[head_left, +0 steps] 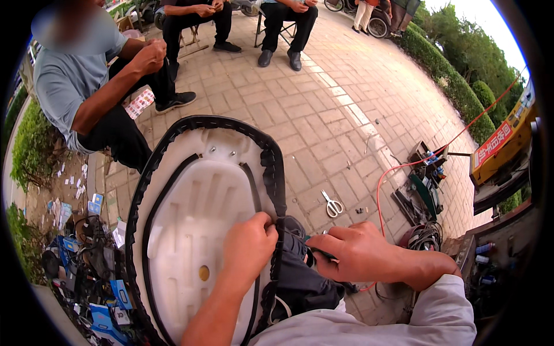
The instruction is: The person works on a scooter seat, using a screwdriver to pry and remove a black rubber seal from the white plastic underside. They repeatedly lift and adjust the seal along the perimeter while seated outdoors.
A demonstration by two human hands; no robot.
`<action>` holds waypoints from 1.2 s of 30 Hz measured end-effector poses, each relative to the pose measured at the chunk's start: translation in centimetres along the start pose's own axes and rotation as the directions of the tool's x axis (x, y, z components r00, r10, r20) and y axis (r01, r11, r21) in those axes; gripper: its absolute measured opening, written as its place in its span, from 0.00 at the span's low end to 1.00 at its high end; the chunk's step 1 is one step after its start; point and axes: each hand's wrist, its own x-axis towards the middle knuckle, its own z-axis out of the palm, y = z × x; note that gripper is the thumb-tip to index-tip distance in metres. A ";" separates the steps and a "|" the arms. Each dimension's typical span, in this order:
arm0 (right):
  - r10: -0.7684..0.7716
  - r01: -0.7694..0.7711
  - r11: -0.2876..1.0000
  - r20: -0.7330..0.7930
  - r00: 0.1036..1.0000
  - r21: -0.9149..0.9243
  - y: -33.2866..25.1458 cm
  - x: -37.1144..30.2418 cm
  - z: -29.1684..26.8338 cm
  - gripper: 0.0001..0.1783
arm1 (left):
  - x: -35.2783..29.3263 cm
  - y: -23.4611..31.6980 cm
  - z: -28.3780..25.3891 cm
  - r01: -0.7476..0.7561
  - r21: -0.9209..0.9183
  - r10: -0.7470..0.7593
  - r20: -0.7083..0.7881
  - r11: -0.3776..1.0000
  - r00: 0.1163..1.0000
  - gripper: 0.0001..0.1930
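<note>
An upturned scooter seat (190, 230) leans across my lap, showing its off-white plastic underside. Its black cover (276, 179) is folded over the rim all round, with gathered edges. My left hand (251, 242) is closed at the right rim, its curled fingers pinching the cover's edge. To the right of the seat, my right hand (355, 248) is closed around a slim tool with a dark handle (323, 252). The tool's kind cannot be made out, as the fingers hide most of it. Its near end points toward the seat's rim, apart from my left hand.
White-handled scissors (333, 206) lie on the brick paving. A red hose (380, 193) curves past tools in an open toolbox (427, 153). Small boxes and parts (95, 271) are heaped at lower left. One person (75, 86) sits close at left; two more sit farther back.
</note>
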 end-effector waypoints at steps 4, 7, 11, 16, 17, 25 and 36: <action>0.150 -0.146 0.987 0.067 0.986 -0.064 -1.3 0.0 -0.2 0.13 | -0.1 0.3 -0.1 -0.014 0.008 0.014 -0.001 1.000 1.000 0.08; 0.204 -0.194 0.975 0.098 0.974 -0.110 -2.1 0.4 0.0 0.13 | 0.1 -0.1 0.0 -0.012 -0.009 0.012 0.013 1.000 1.000 0.08; 0.211 -0.210 0.976 0.011 0.977 -0.051 -1.9 0.5 0.8 0.09 | 0.1 -0.4 0.1 0.015 -0.045 -0.013 0.030 0.999 0.999 0.08; 0.184 -0.184 0.983 -0.061 0.981 0.008 -0.6 -0.4 2.2 0.09 | 0.2 -0.6 0.0 0.094 -0.148 -0.087 0.053 0.984 0.995 0.07; 0.193 -0.193 0.981 -0.041 0.980 -0.003 -0.5 -0.7 2.4 0.11 | 0.1 -0.6 -0.1 0.105 -0.177 -0.097 0.055 0.979 0.994 0.07; 0.113 -0.114 0.986 -0.012 0.993 -0.125 -0.9 -1.4 2.9 0.17 | -0.7 0.0 -0.2 0.080 -0.170 -0.076 0.027 0.982 0.997 0.08; -0.061 0.066 0.998 -0.207 0.976 0.018 3.1 -4.4 6.7 0.21 | -1.0 -0.5 -0.7 0.079 -0.226 -0.068 0.054 0.971 0.996 0.09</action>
